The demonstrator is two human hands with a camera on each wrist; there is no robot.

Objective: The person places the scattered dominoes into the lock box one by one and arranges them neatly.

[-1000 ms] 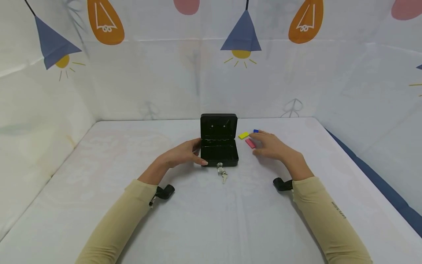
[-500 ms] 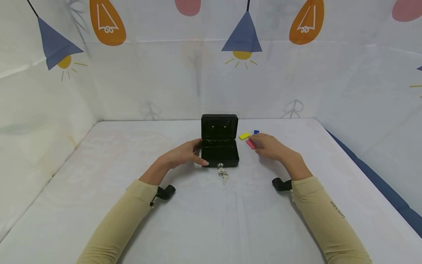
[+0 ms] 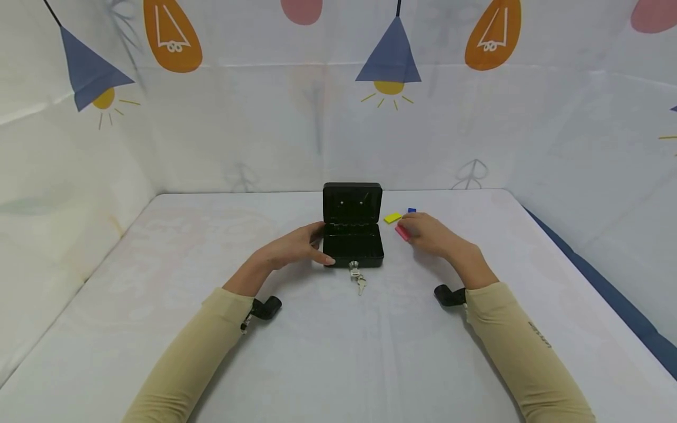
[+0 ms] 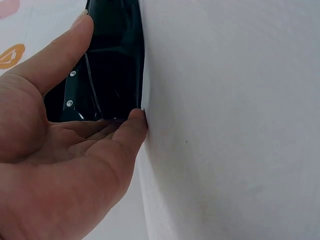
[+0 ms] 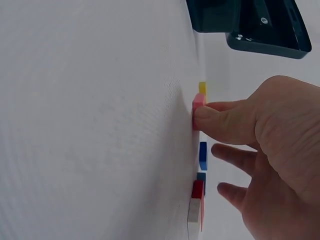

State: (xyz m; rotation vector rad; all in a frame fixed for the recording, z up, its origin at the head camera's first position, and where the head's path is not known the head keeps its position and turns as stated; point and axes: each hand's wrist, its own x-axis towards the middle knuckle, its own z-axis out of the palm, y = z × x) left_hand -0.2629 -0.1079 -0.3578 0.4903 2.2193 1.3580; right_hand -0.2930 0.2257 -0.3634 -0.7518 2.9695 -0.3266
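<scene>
A black cash box [image 3: 353, 256] stands on the table with its lid [image 3: 351, 202] raised and keys [image 3: 361, 284] hanging from its front lock. My left hand [image 3: 292, 247] holds the box's left side, thumb at the front corner and fingers farther back along the wall. To the right of the box, my right hand [image 3: 431, 235] pinches a pinkish-red block [image 3: 402, 232] between thumb and index finger, its other fingers spread. In the right wrist view, the block [image 5: 198, 99] is upright on its edge, at or very near the table surface.
A yellow block [image 3: 392, 218] and a blue block [image 3: 411, 210] lie just beyond the right hand. In the right wrist view, a dark red block [image 5: 198, 189] and a white block [image 5: 194, 211] also show. A white printed cloth wall [image 3: 254, 129] rises behind the table.
My right hand has lowered its fingers onto the pinkish-red block and now pinches it, its fingertips drawn closer together. The left hand keeps its place on the box.
</scene>
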